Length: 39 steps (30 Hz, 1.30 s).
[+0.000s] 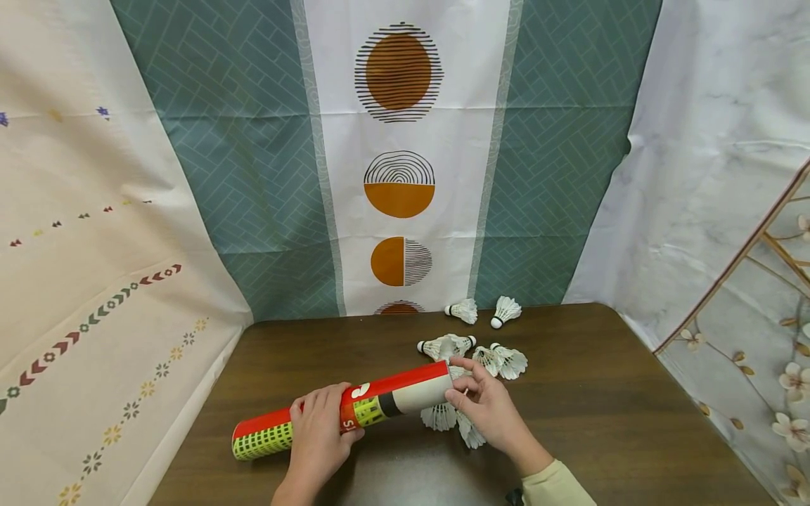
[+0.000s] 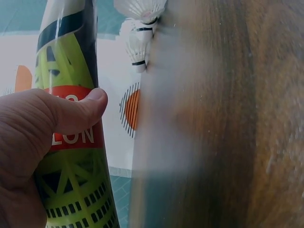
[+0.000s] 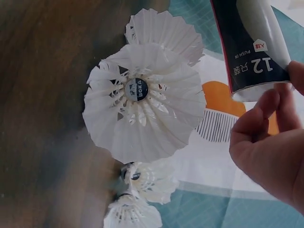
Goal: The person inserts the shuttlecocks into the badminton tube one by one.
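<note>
A shuttlecock tube [image 1: 373, 410] in red, yellow-green, black and grey lies slantwise above the dark table, its grey end higher and to the right. My left hand [image 1: 319, 436] grips it around the middle, the thumb lying across the red lettered band in the left wrist view. At the tube's right end, my right hand [image 1: 496, 414] holds the rim, thumb and fingertips right at the edge. White feather shuttlecocks [image 1: 438, 416] lie just below that end, partly hidden by the tube and right hand. One large shuttlecock [image 3: 145, 109] faces the right wrist camera, skirt first.
Farther back lie several more shuttlecocks, with a nose-to-side pair [image 1: 446, 346], a cluster [image 1: 511, 362] to its right, and two single ones [image 1: 506, 310] near the back edge. The brown wooden table [image 1: 601, 422] is bordered by hanging patterned cloths [image 1: 253, 176] at the back and sides.
</note>
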{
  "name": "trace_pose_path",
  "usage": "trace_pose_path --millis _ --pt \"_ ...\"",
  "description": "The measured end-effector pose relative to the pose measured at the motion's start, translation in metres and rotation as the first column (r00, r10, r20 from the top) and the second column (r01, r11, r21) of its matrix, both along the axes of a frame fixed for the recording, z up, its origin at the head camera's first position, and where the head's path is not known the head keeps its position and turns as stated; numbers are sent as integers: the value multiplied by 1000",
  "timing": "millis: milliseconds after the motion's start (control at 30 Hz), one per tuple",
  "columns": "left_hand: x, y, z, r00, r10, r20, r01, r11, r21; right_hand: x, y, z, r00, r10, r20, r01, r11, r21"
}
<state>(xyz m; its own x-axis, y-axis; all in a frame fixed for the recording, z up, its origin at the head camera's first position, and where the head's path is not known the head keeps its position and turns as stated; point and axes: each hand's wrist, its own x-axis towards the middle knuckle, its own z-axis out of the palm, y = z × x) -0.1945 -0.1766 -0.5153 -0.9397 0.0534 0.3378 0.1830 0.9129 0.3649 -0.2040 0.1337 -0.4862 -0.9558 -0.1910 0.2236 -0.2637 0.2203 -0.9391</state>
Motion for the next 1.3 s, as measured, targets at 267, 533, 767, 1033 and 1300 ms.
trace_pose_path --millis 267,533,767,1033,1300 --pt "0 0 -1 1000 -1 -1 1 1000 1 1 2 -2 989 141 -34 -140 990 29" --pt "-1 -2 0 1000 6 6 -6 1000 11 -1 16 3 998 -58 -2 58 998 16" --pt "-2 -4 1 1000 6 0 -6 1000 13 3 41 6 986 8 167 -43 978 206" --pt "-1 -3 -1 1000 -2 -4 2 1000 8 4 41 -11 977 172 127 -202 937 285" --pt "2 -3 1 1000 -14 -18 14 1000 1 -1 30 -10 957 -276 -89 289 930 226"
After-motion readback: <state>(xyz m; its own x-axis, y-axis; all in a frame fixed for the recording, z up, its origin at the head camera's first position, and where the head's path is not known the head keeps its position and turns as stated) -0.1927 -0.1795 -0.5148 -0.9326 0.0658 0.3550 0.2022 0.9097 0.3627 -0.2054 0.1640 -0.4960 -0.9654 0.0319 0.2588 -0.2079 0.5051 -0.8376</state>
